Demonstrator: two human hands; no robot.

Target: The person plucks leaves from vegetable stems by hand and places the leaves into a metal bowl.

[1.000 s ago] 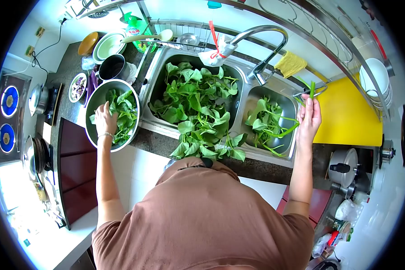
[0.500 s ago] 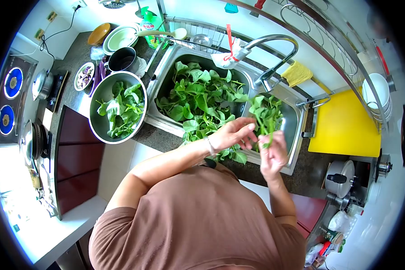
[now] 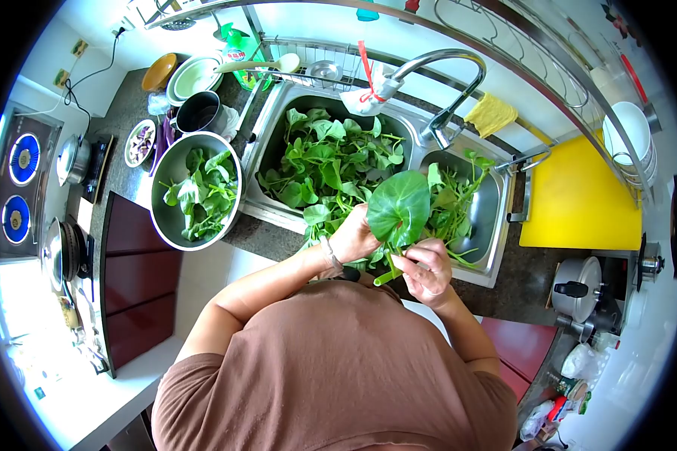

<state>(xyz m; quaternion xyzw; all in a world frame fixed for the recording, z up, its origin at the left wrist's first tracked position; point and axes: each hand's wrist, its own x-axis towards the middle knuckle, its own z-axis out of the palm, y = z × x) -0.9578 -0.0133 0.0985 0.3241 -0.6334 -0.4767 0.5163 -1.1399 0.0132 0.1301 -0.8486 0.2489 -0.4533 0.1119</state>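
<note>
A leafy green stem [image 3: 399, 209] with one broad leaf is held in front of my chest, near the sink's front edge. My left hand [image 3: 356, 237] has its fingers behind the broad leaf, partly hidden by it. My right hand [image 3: 426, 269] pinches the stem low down, its cut end pointing down and left. Leafy greens [image 3: 323, 161] heap up in the large sink basin, and more greens [image 3: 453, 203] lie in the small basin. Picked leaves sit in a metal bowl [image 3: 158, 214] at the left.
A faucet [image 3: 459, 68] arches over the sink. Left of it stand a dark pot [image 3: 200, 113], a bowl of cut eggplant [image 3: 140, 143] and stacked bowls [image 3: 195, 79]. A yellow board [image 3: 579, 199] and a pressure cooker [image 3: 577, 289] are at the right.
My left hand has come from the metal bowl to the sink's front. My right hand has moved left from the small basin's far side, and both hands now meet at a leafy stem.
</note>
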